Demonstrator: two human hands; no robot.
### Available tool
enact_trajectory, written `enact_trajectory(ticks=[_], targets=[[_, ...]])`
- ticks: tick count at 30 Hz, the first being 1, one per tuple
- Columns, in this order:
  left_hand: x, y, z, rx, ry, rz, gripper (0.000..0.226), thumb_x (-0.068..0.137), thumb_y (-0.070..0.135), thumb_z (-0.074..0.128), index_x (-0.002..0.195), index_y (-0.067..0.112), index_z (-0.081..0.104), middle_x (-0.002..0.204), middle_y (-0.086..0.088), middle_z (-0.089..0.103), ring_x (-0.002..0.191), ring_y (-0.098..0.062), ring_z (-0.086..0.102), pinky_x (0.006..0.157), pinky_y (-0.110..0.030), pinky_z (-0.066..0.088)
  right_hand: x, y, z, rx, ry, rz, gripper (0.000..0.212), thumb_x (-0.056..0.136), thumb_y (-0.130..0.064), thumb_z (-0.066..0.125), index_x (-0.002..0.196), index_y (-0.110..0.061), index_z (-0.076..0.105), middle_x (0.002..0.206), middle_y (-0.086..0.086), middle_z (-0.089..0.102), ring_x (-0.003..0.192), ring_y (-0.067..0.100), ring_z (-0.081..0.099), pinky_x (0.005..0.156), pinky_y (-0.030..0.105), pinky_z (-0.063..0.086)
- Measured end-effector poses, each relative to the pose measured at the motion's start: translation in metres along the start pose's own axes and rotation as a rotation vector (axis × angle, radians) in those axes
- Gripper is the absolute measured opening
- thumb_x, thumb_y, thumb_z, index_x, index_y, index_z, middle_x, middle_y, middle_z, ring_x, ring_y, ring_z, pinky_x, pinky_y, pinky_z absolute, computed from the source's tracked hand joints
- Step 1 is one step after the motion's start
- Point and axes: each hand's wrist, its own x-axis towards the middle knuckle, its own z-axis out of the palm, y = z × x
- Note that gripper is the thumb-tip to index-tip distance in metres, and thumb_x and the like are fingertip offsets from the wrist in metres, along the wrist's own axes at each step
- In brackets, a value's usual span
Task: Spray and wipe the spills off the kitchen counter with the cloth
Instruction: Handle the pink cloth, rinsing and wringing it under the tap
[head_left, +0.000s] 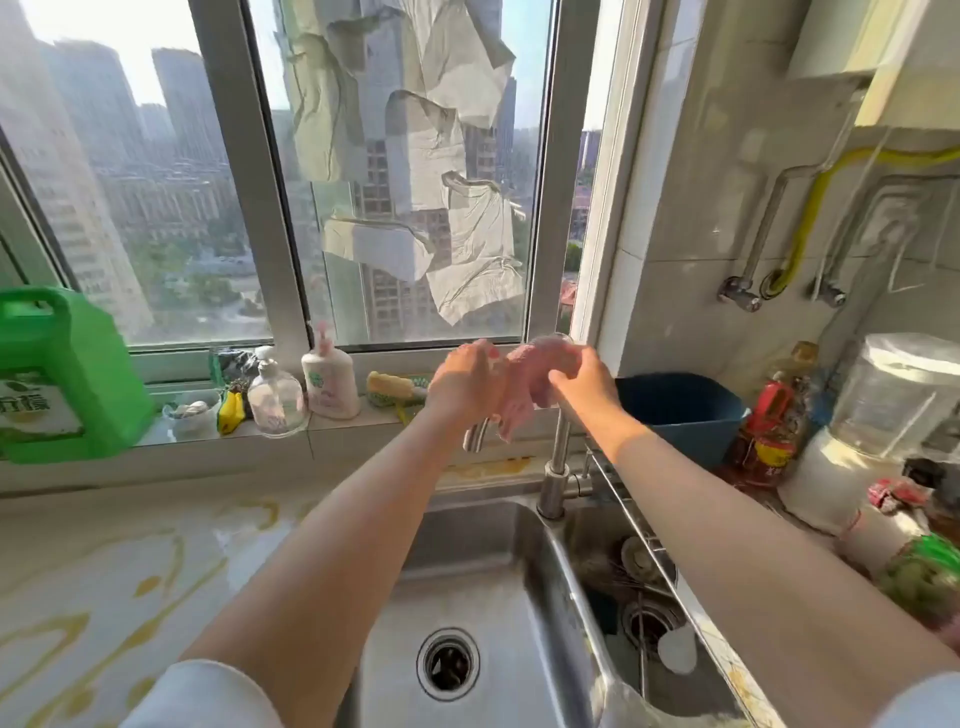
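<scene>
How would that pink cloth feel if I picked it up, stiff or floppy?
Probably floppy: the pink cloth bunches up between the left hand and right hand, and its loose end droops toward the sink. Likely light too, since it looks thin and crumples small. Whether it is wet, and so heavier, cannot be told.

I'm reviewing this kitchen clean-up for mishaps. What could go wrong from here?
Both the left hand and right hand grip the pink cloth above the sink, close to the windowsill; a wide swing might topple the clear pump bottle there. If the cloth is wet, carrying it left might drip and smear the yellow spills wider over the counter.
</scene>
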Motion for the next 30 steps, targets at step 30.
enact_trajectory(ticks=[30], targets=[[-0.118, 0.034, -0.059, -0.024, 0.074, 0.021, 0.026, 0.100, 0.037, 0.051, 0.099, 0.012, 0.044, 0.084, -0.001, 0.051, 0.086, -0.021, 0.050, 0.075, -0.030, 0.038, -0.077, -0.026, -0.075, 0.049, -0.473, -0.378, 0.029, 0.079, -0.016, 0.076, 0.103, -0.003, 0.065, 0.098, 0.013, 0.069, 0.089, 0.022, 0.064, 0.084, 0.038, 0.056]])
